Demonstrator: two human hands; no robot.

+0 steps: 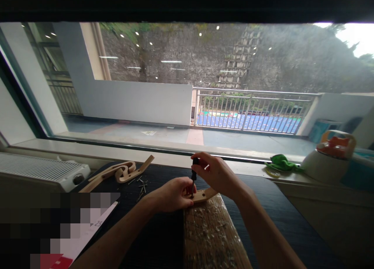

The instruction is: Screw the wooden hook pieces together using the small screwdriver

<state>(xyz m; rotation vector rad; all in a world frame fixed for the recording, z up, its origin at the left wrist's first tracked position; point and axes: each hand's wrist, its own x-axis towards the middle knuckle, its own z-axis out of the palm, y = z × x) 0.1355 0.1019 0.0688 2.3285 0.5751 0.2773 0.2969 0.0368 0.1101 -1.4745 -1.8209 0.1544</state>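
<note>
My right hand [214, 172] is closed around the black handle of a screwdriver [194, 174] that stands upright, its tip down on a curved wooden piece [204, 194]. My left hand [175, 193] is closed at the foot of the screwdriver, pressing on the same wooden piece. The piece rests on a long board wrapped in bubble film [212, 234] on a dark table [271, 210].
More curved wooden parts [121, 171] lie at the table's back left, with several loose screws [142, 184] beside them. A white radiator [41, 171] sits at the left. A green cloth [282, 162] and a white bowl-shaped object [327, 160] lie on the window sill at right.
</note>
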